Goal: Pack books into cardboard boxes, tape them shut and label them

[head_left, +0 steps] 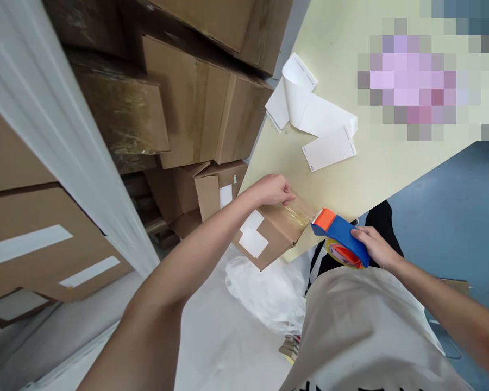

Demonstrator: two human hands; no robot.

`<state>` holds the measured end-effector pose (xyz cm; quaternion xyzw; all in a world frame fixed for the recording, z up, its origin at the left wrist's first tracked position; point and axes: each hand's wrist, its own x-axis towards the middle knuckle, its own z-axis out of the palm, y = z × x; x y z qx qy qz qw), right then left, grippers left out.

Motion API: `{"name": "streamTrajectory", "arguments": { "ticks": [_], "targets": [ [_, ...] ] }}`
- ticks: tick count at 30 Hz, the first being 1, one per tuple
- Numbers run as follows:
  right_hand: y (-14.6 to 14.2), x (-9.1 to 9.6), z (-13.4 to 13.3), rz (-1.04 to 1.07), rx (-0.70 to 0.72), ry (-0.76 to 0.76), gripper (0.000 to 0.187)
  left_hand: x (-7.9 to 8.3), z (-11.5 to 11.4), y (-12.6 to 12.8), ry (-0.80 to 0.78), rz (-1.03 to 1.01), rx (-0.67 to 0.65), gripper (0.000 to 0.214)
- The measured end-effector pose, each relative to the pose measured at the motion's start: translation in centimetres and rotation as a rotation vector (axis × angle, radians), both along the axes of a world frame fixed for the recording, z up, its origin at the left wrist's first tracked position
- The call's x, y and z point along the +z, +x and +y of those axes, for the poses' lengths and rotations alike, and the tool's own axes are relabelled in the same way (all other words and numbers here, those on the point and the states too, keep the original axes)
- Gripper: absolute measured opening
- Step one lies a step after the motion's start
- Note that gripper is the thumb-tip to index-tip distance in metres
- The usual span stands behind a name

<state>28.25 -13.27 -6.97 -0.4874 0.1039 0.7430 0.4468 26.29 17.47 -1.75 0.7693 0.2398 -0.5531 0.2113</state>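
Note:
A small cardboard box (277, 221) with two white labels (254, 241) on one side sits at the edge of the pale table. Shiny clear tape (297, 214) lies along it and runs toward the dispenser. My left hand (274, 190) is closed, its curled fingers at the far end of this tape. What they hold, if anything, is hidden. My right hand (372, 245) grips a blue and orange tape dispenser (342, 236) with a tape roll in it. The dispenser's orange head is close to the near end of the box.
White label sheets (313, 117) lie loosely on the table (269, 157). Large cardboard cartons (187, 103) are stacked at the left behind a white post (77, 119). A white plastic bag (264, 293) hangs below the box. The upper right is pixelated.

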Motion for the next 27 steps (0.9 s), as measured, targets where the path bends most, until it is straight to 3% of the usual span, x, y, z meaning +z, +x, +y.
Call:
{"name": "streamTrajectory", "arguments": {
  "ticks": [3, 6, 9, 13, 17, 22, 27],
  "targets": [
    [-2.1, -0.2, 0.6, 0.122, -0.004, -0.024, 0.047, -0.8, -1.1, -1.0, 0.107, 0.046, -0.266, 0.024],
    [-3.4, -0.1, 1.2, 0.209, -0.013, -0.052, 0.045, -1.0, -2.7, -1.8, 0.157, 0.056, -0.448, 0.01],
    [-4.1, -0.1, 1.4, 0.23, -0.023, -0.069, 0.043, -1.3, -3.8, -2.9, 0.124, 0.023, -0.517, 0.042],
    [-4.9, -0.3, 1.4, 0.222, -0.018, -0.077, 0.043, -1.6, -3.3, -4.6, 0.116, -0.104, -0.384, 0.065],
    [-5.3, -0.7, 1.2, 0.201, 0.016, -0.077, 0.043, 0.0, -1.8, -5.6, 0.072, -0.197, -0.289, 0.081],
    [-5.5, -1.4, 0.5, 0.212, 0.029, -0.082, 0.044, 2.4, -1.9, -8.7, -0.385, -0.096, -0.353, 0.075],
    [-5.9, -2.2, 0.5, 0.204, 0.064, -0.059, 0.043, 1.9, -1.4, -11.6, -0.372, -0.164, -0.168, 0.065]
  ]
}}
